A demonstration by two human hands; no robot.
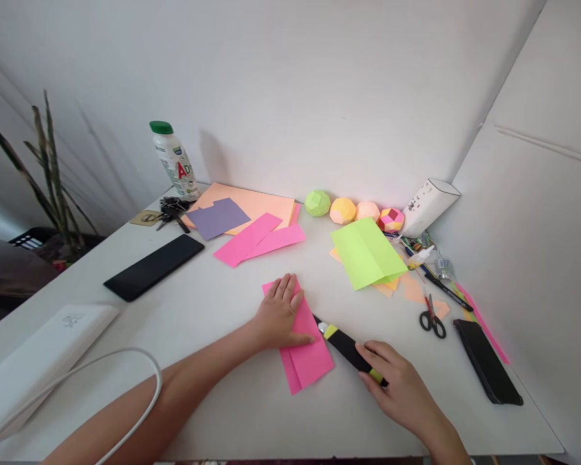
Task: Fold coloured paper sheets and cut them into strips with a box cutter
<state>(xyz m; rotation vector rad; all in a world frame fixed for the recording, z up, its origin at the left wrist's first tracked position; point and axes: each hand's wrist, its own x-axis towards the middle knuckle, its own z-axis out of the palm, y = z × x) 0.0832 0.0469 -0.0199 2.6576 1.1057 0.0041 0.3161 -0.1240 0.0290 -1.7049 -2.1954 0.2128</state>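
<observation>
My left hand point(285, 316) lies flat on a folded sheet of pink paper point(312, 361), fingers stretched out, pressing it to the table. In my right hand point(399, 387) is a black and yellow utility knife point(346, 345), gripped by the rear of its handle. The knife's front end points up and left, at the right edge of the pink paper; whether the blade touches the paper I cannot tell. Beyond my left hand lie pink paper strips point(259, 239), partly over a purple sheet point(219, 217) and a large peach sheet point(266, 203).
A creased green sheet point(368, 252) lies right of centre, with several paper balls point(343, 210) behind it. Scissors point(432, 316) and a black phone point(487, 361) are at right. Left are a black slab point(153, 267), a bottle point(177, 161), keys point(173, 210) and a white power bank point(48, 361) with a cable.
</observation>
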